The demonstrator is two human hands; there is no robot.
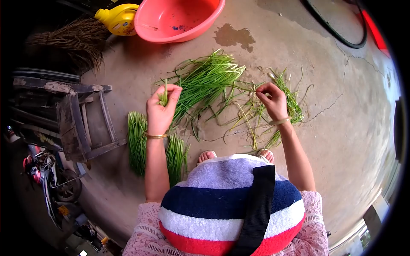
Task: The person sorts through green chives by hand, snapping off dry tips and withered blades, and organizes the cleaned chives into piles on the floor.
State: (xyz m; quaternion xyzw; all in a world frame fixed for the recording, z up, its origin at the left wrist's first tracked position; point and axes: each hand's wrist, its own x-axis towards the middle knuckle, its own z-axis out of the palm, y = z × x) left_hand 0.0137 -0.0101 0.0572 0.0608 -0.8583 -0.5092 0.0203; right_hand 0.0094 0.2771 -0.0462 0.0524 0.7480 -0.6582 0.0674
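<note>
My left hand [161,112] is closed around a small bunch of green chives [164,99], their pale cut ends pointing up out of the fist. My right hand [274,103] pinches the tip of a thin chive leaf [247,88] that stretches toward the main heap. That large heap of loose chives [209,77] lies on the floor between and beyond both hands. Beneath my left forearm, neat bundles of chives [137,141] rest on the ground. Scattered trimmings [294,104], green and yellowed, lie around and beyond my right hand.
A pink basin [188,30] and a yellow jug [121,19] stand at the far left. Nearby are a twig broom [74,40] and an old wooden chair [79,123]. A motorbike [57,183] is at lower left. A black hose [337,36] curves at upper right.
</note>
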